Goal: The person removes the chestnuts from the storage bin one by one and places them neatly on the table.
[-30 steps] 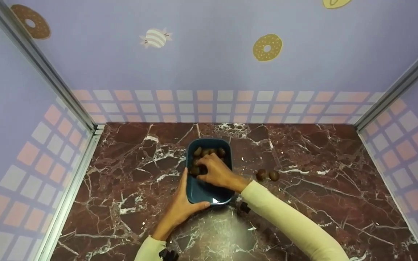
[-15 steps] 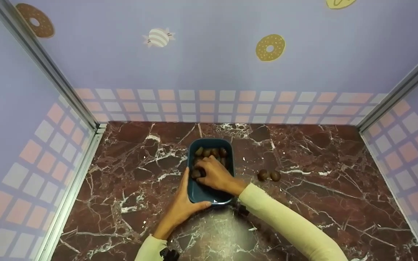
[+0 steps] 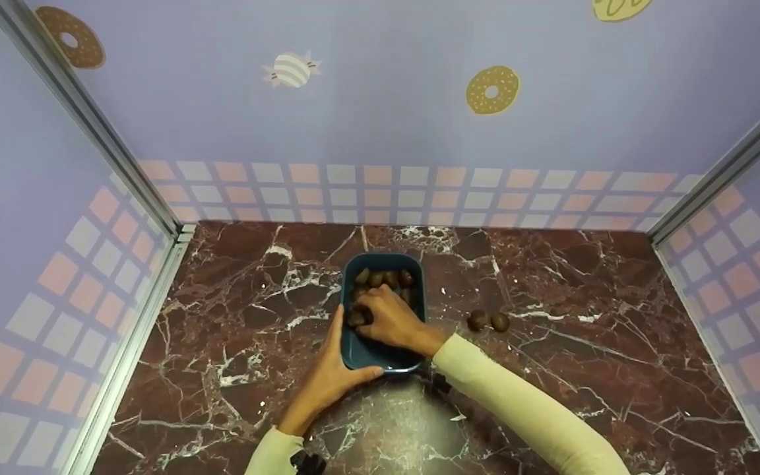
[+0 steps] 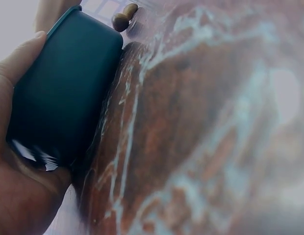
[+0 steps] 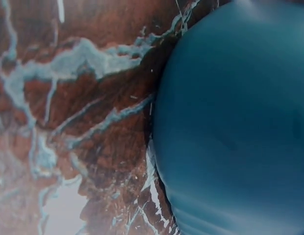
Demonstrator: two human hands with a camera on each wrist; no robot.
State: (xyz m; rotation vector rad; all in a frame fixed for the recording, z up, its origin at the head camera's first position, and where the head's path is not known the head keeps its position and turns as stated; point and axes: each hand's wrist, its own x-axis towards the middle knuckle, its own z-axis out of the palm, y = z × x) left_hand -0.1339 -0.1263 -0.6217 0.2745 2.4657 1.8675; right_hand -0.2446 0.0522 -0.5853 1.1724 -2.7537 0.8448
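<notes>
A blue box (image 3: pixel 370 353) with rounded corners stands near the middle of the table (image 3: pixel 551 396), whose top is dark red veined with white. In its far half lie several brown balls (image 3: pixel 390 277): a row along the far wall and more just nearer, partly hidden by the right hand (image 3: pixel 393 316). That hand reaches in over the right wall, its fingers and thumb curled on a dark ball (image 3: pixel 356 318) inside the box, close to the left wall; how firmly they hold it cannot be told. The near part of the box shows its smooth floor. The left hand (image 3: pixel 334 373) grips the near left corner from outside, thumb along the near wall, fingers along the left one. Two loose balls (image 3: pixel 500 322) lie just beside each other on the table, right of the box and apart from it. Both wrist views show the outside of the box.
</notes>
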